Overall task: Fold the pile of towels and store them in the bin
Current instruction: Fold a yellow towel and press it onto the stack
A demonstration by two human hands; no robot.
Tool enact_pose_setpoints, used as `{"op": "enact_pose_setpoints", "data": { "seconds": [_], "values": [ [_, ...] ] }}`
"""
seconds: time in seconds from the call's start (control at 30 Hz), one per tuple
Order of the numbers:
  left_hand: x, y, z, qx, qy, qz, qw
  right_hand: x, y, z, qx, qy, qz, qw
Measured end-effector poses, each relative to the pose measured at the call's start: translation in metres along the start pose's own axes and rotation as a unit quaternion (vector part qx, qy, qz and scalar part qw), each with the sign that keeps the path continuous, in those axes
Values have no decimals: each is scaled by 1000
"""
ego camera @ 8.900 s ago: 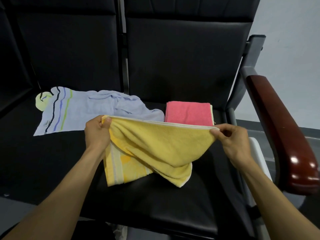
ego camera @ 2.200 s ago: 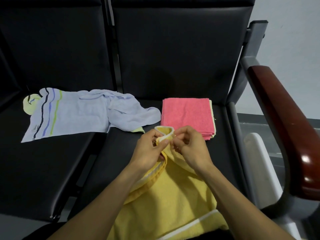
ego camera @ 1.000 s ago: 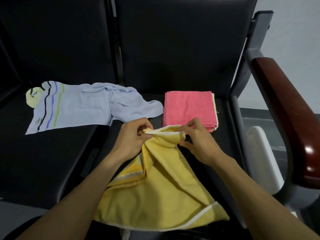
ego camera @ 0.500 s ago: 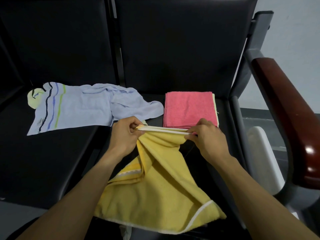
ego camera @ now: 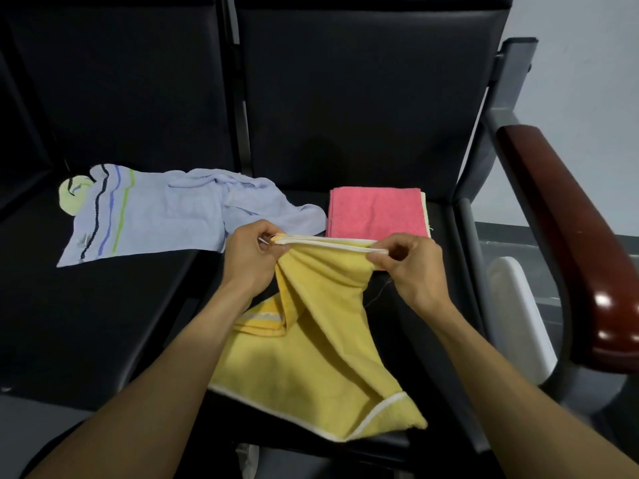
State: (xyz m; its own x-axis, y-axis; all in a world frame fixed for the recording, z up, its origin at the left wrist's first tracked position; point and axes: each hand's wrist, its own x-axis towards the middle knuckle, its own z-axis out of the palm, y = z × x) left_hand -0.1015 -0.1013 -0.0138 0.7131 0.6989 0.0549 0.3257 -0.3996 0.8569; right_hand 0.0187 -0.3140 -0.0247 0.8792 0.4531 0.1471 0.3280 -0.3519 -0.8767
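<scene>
Two hands, left hand (ego camera: 250, 261) and right hand (ego camera: 411, 267), fingers pinched on yellow towel (ego camera: 311, 347) top hem, centre frame. Soft, limp, light; best held at hem corners. Pink folded towel (ego camera: 377, 212) at 12 o'clock.

1. Yellow towel (ego camera: 311, 357): its corners are hidden inside the pinch of left hand (ego camera: 250, 261) & right hand (ego camera: 411, 267); layer count at white hem can't be told.
2. Pink towel (ego camera: 377, 212): near edge covered by the hem & right hand; cream layer under it shows only as a sliver.
3. White object (ego camera: 518, 316) beside the seat: partly behind armrest (ego camera: 567, 229), can't ID.
4. Both forearms cut off at frame bottom.
</scene>
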Motion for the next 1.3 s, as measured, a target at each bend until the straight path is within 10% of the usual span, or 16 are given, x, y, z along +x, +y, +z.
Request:
{"op": "enact_pose_setpoints", "data": {
  "seconds": [0.33,0.73,1.3],
  "values": [
    [-23,78,-44,3,30,79,996,-14,-76,-55,-256,12,-141,956],
    [-54,203,-143,-45,79,142,986,-32,-233,-124,-114,101,-218,964],
    [-100,220,-150,-32,106,179,978,-75,-246,-126,-44,157,-154,975]
  ]
}}
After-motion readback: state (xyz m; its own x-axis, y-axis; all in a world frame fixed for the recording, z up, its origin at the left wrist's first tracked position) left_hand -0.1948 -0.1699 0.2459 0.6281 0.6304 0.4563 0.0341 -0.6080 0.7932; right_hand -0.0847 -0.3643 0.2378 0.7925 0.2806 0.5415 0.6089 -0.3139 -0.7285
